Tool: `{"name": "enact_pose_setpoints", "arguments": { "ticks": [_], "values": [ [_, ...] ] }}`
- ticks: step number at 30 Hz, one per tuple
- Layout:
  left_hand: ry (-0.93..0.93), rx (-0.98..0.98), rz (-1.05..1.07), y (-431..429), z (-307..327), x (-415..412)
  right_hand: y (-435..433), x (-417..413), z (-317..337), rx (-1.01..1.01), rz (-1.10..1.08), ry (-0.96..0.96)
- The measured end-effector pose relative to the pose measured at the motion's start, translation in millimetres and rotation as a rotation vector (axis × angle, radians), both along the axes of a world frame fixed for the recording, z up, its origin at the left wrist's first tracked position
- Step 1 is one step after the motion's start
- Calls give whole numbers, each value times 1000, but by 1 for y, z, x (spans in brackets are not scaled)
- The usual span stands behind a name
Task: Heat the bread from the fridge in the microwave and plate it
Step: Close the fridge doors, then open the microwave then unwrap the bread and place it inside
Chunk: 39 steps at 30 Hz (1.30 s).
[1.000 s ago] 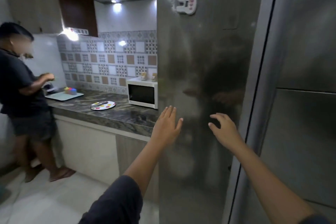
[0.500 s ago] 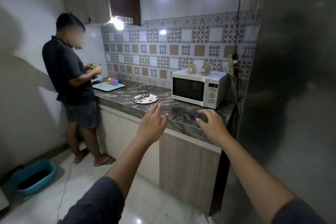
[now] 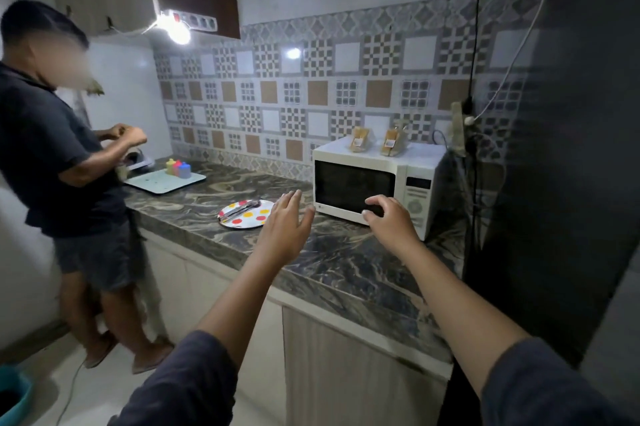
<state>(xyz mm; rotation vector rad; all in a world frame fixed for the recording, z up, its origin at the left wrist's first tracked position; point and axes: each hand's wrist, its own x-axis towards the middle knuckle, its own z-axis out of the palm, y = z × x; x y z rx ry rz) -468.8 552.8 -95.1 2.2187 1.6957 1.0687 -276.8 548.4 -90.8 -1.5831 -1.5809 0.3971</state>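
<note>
Half second on, view closer to microwave (image 3: 353,183); fridge (image 3: 571,183) now only dark slab, cut off right. Left hand (image 3: 284,228) open, fingers straight, above desk (image 3: 346,263) beside plate (image 3: 256,219); right hand (image 3: 391,221) loosely curled, empty, before microwave door. Two packets (image 3: 360,140) atop microwave, contents unclear.

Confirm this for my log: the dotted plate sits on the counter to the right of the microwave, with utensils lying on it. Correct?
No. The head view shows the dotted plate on the counter to the left of the microwave, not the right; utensils do lie on it.
</note>
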Motion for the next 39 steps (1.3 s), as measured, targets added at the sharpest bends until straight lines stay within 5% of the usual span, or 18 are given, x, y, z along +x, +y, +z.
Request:
{"name": "enact_pose_setpoints", "arguments": {
  "ticks": [18,26,39],
  "values": [
    [-148,-335,-512,348,-50,170,264,145,-17,-15,-445,-53],
    [-242,-463,-648,403,-93,228,339,173,-34,23,-568,-231],
    [-421,-440,-643,411,-119,255,348,184,-47,241,-630,-138]
  ]
}}
